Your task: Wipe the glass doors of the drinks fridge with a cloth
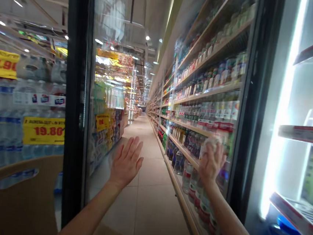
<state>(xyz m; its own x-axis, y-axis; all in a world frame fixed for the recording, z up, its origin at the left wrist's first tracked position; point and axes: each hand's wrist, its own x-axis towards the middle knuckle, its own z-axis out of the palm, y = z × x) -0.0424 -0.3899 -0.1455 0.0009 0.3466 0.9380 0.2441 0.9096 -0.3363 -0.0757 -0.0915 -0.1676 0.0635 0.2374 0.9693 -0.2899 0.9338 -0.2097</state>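
Aisle moderately bright under ceiling spots [147, 38]. The strip light [283, 107] at right is blown out and glaring. Door glass [121, 25] shows reflections; right hand [210, 163] and cloth [210, 141] motion-blurred, frame edges bowed.

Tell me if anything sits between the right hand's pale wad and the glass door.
Nothing visible does: the right hand presses the pale crumpled wad straight onto the black-framed glass door; the left hand lies flat apart.
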